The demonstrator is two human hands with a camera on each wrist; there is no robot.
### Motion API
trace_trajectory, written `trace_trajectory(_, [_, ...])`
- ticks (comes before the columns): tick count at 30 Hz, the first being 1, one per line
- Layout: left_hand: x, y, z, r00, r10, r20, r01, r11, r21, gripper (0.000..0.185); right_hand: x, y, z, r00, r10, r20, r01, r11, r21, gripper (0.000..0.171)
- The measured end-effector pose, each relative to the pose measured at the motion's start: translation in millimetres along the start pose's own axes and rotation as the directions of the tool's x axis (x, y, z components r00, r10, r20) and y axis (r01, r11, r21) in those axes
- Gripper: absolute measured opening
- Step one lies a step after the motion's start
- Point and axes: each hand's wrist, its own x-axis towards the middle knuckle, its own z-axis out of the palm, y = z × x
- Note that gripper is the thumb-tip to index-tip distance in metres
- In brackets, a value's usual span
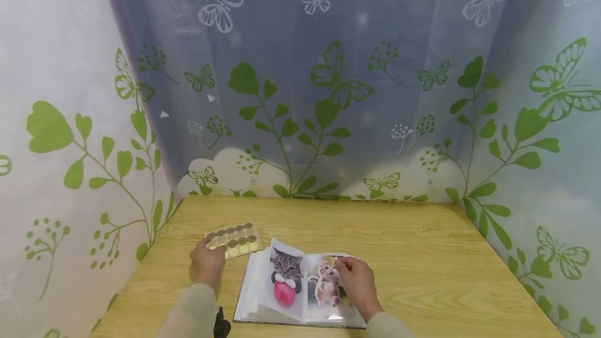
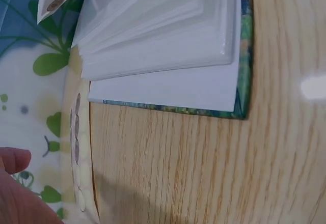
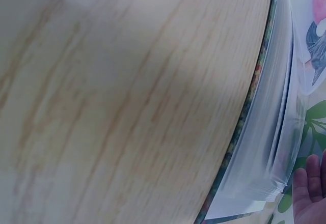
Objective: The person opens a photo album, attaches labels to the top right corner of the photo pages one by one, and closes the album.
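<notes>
**Head view: sticker pick-up beside an open photo album**

Head view shows the photo album (image 1: 300,288) lying open on the counter (image 1: 422,254), directly under the right hand (image 1: 357,280), whose fingers pinch the top edge of the right-hand page. Just left of the album, the left hand (image 1: 206,265) rests with fingertips touching the near corner of the sticker sheet (image 1: 235,239); grasp unconfirmed. Step in hand, as judged: taking a sticker. The next move calls for peeling one sticker while the page is held flat.
</notes>
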Motion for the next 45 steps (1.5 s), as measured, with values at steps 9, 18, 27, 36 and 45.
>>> trace_trajectory(9, [-16.0,20.4,33.3,0.929,0.33,0.169,-0.352,0.929,0.116,0.047,0.5,-1.4,0.6,1.0,0.017,0.005,-0.017,1.0,0.007,0.019])
trace_trajectory(18, [-42.1,32.9,57.6,0.716,0.545,0.436,-0.678,0.692,0.249,0.043,1.5,-1.1,1.8,0.999,0.035,0.01,-0.035,0.999,0.013,0.018])
trace_trajectory(27, [-52.8,26.5,56.1,0.531,0.463,0.709,-0.841,0.387,0.377,0.059,3.0,-1.4,1.7,0.999,0.049,0.018,-0.049,0.999,-0.003,0.019])
trace_trajectory(36, [-55.9,3.3,47.2,0.546,0.326,0.772,-0.811,0.436,0.39,0.094,3.0,-0.5,1.4,0.999,0.037,0.013,-0.037,0.999,-0.018,0.019])
trace_trajectory(45, [-61.5,-8.1,50.7,0.542,0.343,0.767,-0.794,0.507,0.335,0.092,3.4,0.2,3.2,1.0,0.015,0.015,-0.015,1.0,-0.002,0.017])
